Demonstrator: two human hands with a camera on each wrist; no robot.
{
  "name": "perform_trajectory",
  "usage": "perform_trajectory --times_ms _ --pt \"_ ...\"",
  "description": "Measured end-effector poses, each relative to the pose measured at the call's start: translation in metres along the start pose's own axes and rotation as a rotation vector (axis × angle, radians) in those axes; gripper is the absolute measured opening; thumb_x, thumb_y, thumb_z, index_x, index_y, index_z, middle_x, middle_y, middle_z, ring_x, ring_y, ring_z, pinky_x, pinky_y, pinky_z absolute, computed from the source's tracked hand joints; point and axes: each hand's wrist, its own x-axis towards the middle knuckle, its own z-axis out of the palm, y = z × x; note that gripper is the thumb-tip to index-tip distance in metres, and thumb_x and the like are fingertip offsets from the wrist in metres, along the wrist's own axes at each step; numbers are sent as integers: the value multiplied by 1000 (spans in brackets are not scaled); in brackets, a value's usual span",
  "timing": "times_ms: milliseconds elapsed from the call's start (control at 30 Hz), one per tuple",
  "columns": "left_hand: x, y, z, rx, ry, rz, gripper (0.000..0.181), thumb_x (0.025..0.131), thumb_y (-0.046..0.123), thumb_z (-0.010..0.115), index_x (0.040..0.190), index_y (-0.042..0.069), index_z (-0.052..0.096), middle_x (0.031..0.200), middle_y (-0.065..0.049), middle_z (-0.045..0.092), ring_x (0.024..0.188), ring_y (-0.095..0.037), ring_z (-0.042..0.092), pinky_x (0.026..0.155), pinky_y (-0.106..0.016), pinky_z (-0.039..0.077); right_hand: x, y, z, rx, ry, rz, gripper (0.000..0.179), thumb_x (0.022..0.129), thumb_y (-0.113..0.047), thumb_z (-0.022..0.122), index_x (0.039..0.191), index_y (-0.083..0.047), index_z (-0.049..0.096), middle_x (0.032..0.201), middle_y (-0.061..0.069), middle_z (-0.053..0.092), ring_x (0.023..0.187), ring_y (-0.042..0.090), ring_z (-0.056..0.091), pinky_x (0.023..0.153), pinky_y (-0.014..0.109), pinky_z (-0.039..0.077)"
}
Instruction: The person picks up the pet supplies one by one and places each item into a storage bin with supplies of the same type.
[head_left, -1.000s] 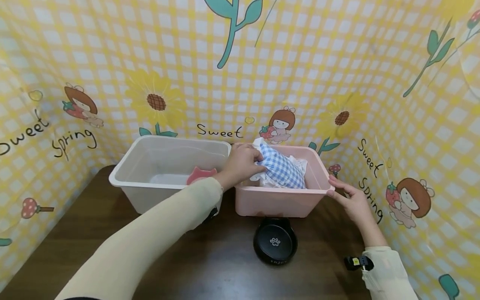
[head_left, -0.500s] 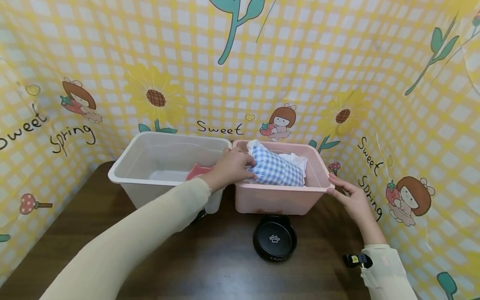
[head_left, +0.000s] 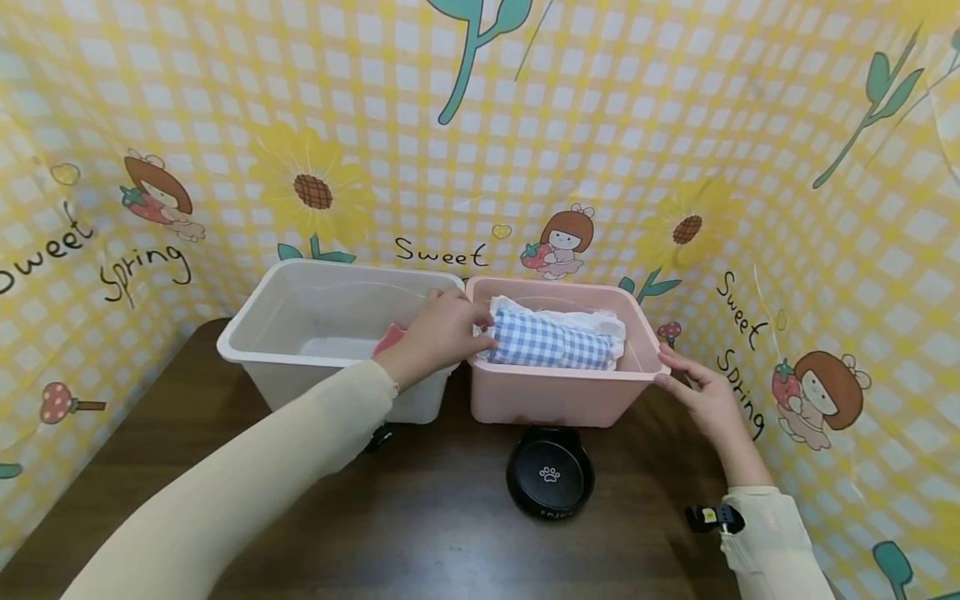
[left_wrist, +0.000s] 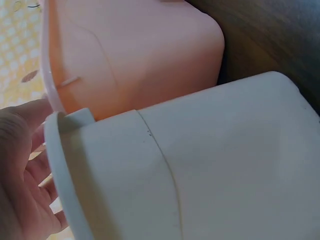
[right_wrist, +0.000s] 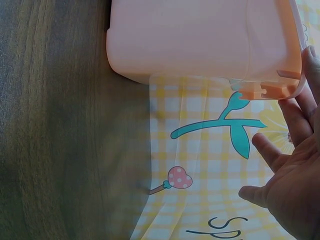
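Observation:
In the head view, a blue-and-white checked cloth bundle [head_left: 551,340] with white frilled edges lies nearly level inside the pink bin [head_left: 562,398]. My left hand [head_left: 438,329] reaches over the white bin's rim and pinches the bundle's left end between thumb and fingers. At the pink bin's right front corner, my right hand [head_left: 705,400] grips the rim. The right wrist view shows that hand's thumb and index finger at the rim, other fingers spread. In the left wrist view, the left hand [left_wrist: 22,175] is partly hidden behind the white bin's rim.
The white bin [head_left: 288,360] stands against the pink bin's left side, with a pink piece [head_left: 390,339] inside, partly hidden. A round black dish [head_left: 550,475] with a paw print sits in front on the dark wooden table [head_left: 465,533]. Checked cloth [head_left: 645,108] hangs behind.
My left hand has moved left and slightly down, drawing the bundle's left end with it. The bundle has gone from tilted to nearly level. My right hand stays at the bin's corner.

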Motion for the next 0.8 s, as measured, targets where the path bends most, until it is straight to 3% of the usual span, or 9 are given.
perform_trajectory --times_ms 133,333,567,800 --pt "-12 0 -5 -19 44 10 33 87 43 82 109 19 80 94 2 76 104 -22 52 105 -50 32 3 10 -1 -12 3 -1 52 96 -31 74 142 -9 61 150 -5 54 131 -15 39 119 59 28" --pt "-36 5 -7 -121 141 53 28 86 37 84 106 18 81 103 4 76 107 -20 55 104 -49 35 4 10 0 6 11 -11 52 95 -30 75 141 -9 62 149 -3 55 130 -16 39 119 59 27" --pt "-57 13 -5 -214 210 195 30 84 35 86 107 17 80 110 3 76 111 -20 60 97 -43 48 1 6 -2 -19 13 17 53 95 -35 75 141 -12 62 150 -5 54 147 18 41 118 58 30" --pt "-76 26 8 -434 206 207 34 80 34 89 110 20 79 106 10 73 101 -10 57 86 -34 53 3 -1 -7 -59 -22 1 52 94 -36 76 140 -14 64 151 -2 54 149 30 37 118 60 28"
